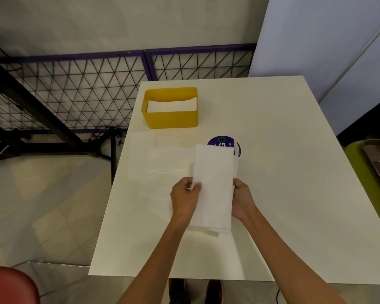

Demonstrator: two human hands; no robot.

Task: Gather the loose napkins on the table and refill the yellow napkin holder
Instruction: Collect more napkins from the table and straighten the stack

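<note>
My left hand (185, 194) and right hand (242, 199) grip napkin stack (213, 185) by side edges, likely squaring it for yellow napkin holder (171, 119).

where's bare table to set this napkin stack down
The right half of the table is bare, from the sticker out to the right edge, and so is the far strip right of the holder. Crowded: loose napkins cover the patch between the holder and the held stack.
</note>
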